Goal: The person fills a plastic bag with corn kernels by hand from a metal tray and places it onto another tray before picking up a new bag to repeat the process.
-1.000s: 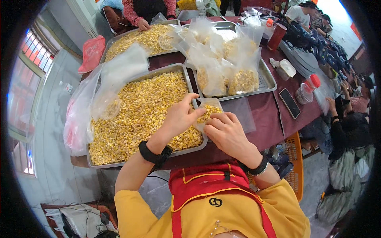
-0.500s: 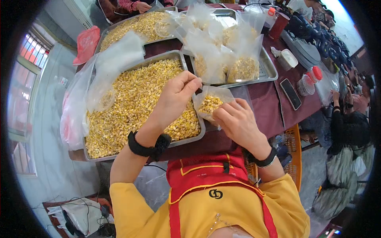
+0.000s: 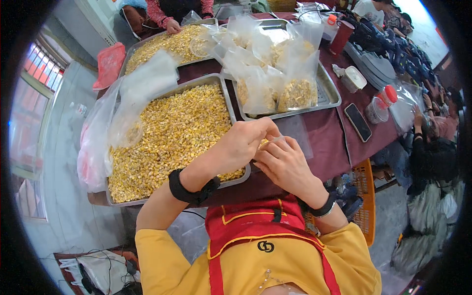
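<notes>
Here, from the left, cloudy plastic bags [image 3: 96,147] lie against a metal tray [image 3: 236,181] of corn-like yellow kernels [image 3: 172,135], and at mid-frame the left hand [image 3: 240,143] curls over a small clear bag [image 3: 264,142], its hidden fingertips making its grip impossible to tell. The right hand [image 3: 289,164], fingers drawn narrow, holds that bag; above, filled pouches [image 3: 297,93] stand in another tray [image 3: 325,93], and farther right a black phone [image 3: 358,122] lies on the desk [image 3: 334,147].

Bag [image 3: 264,142] mostly behind fingers [image 3: 276,153]
</notes>
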{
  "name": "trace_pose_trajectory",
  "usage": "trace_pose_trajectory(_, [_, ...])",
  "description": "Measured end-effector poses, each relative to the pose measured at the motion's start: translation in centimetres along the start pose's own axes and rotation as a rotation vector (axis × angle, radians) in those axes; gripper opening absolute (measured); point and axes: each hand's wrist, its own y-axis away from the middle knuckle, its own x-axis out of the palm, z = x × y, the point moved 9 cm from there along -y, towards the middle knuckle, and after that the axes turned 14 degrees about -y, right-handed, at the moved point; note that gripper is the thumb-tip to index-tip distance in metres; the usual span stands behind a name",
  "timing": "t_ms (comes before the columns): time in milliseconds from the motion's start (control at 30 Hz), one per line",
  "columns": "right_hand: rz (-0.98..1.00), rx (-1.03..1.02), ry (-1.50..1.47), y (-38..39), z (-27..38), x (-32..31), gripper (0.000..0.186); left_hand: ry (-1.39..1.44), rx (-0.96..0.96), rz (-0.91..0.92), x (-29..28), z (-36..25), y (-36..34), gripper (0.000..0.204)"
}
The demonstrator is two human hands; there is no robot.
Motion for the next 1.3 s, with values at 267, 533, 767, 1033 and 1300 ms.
trace_pose_trajectory(267, [0.038,-0.036,0.002,-0.9,0.7,0.1,0.013,-0.002,-0.073,-0.053,-0.7,1.7,1.1,0.015])
trace_pose_trajectory(533, [0.046,0.012,-0.031,-0.6,0.9,0.3,0.016,0.042,-0.425,-0.154,-2.9,15.5,7.5,0.019])
trace_pose_trajectory(767, [0.067,0.007,-0.021,-1.3,0.8,1.1,0.016,-0.888,-0.164,0.169,5.8,14.6,8.1,0.034])
trace_pose_trajectory(1033, [0.065,0.002,0.017,-0.6,0.9,0.1,0.014,-0.908,-0.075,-0.082,2.6,16.3,8.4,0.026])
trace_pose_trajectory(1300, [0.045,-0.043,0.019,0.4,1.2,1.6,0.013,-0.918,-0.256,0.137,3.0,17.4,9.3,0.02])
